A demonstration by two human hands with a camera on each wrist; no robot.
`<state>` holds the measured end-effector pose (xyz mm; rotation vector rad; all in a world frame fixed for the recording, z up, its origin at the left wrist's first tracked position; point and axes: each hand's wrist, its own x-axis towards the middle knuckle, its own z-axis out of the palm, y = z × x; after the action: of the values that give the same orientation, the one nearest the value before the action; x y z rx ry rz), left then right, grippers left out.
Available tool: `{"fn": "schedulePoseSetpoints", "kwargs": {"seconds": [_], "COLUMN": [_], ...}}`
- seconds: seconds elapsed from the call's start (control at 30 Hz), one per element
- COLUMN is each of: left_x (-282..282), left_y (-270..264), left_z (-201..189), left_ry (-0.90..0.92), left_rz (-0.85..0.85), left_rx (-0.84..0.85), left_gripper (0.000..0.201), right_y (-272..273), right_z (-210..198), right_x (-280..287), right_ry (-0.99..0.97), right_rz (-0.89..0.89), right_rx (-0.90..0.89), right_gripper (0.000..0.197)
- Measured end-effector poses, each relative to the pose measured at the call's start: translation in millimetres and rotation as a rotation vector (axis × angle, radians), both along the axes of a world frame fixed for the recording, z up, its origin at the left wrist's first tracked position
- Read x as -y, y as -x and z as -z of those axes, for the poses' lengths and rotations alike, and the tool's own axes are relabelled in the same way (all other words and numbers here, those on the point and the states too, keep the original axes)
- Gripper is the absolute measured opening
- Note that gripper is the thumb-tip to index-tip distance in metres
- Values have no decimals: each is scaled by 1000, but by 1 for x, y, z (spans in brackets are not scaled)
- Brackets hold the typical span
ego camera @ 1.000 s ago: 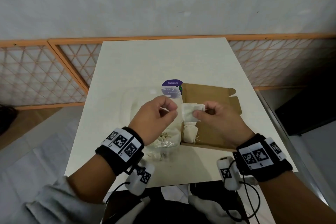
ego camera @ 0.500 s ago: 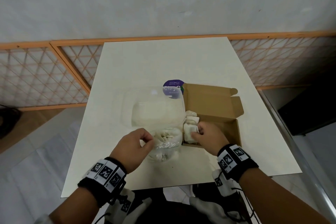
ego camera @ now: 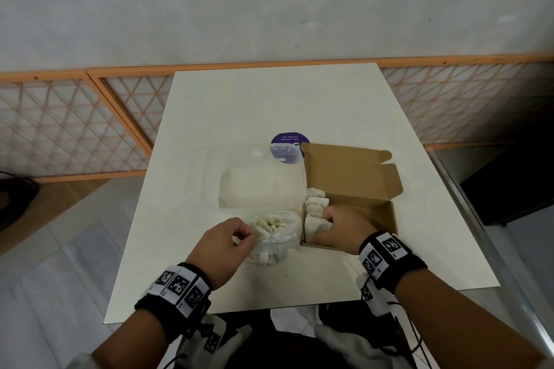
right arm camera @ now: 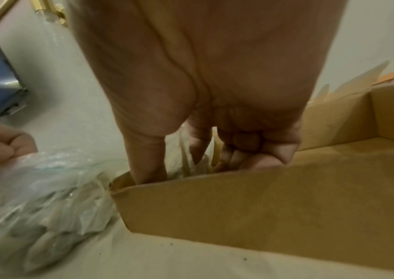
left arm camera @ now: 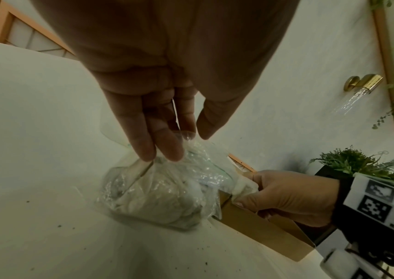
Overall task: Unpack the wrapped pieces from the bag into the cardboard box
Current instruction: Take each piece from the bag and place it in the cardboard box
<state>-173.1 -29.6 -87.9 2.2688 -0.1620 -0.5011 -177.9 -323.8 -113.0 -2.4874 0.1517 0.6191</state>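
Observation:
A clear plastic bag (ego camera: 274, 241) (left arm camera: 162, 196) (right arm camera: 38, 209) holding several white wrapped pieces lies on the table next to the open cardboard box (ego camera: 356, 186) (right arm camera: 250, 207). My left hand (ego camera: 227, 241) (left arm camera: 167, 137) pinches the bag's upper edge between thumb and fingers. My right hand (ego camera: 335, 226) (right arm camera: 198, 151) is inside the box's near left corner, fingers curled round a white wrapped piece (ego camera: 316, 225) (left arm camera: 243, 186). Three more wrapped pieces (ego camera: 314, 202) stand in a row along the box's left wall behind it.
A clear plastic container (ego camera: 257, 183) sits left of the box, partly over a purple round sticker (ego camera: 289, 144). The white table (ego camera: 269, 99) has an orange lattice railing (ego camera: 75, 129) behind and to the left. A dark cabinet (ego camera: 515, 186) stands at the right.
Both hands have come down from above the table. The right hand carried the wrapped piece into the box's near left corner; the left lowered to the bag and pinches its edge.

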Motion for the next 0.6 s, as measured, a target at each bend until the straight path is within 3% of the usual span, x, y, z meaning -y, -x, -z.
{"fn": "schedulePoseSetpoints", "kwargs": {"seconds": [0.13, 0.3, 0.6], "left_x": [0, 1, -1], "left_y": [1, 0, 0], "left_z": [-1, 1, 5], "left_ry": [4, 0, -2], "left_rz": [2, 3, 6], "left_rx": [-5, -9, -17], "left_gripper": [8, 8, 8], "right_y": [0, 5, 6], "right_z": [2, 5, -2], "right_x": [-8, -12, -6], "right_ry": [-28, 61, 144], "right_rz": [-41, -20, -170], "right_rx": [66, 159, 278], "right_gripper": [42, 38, 22]}}
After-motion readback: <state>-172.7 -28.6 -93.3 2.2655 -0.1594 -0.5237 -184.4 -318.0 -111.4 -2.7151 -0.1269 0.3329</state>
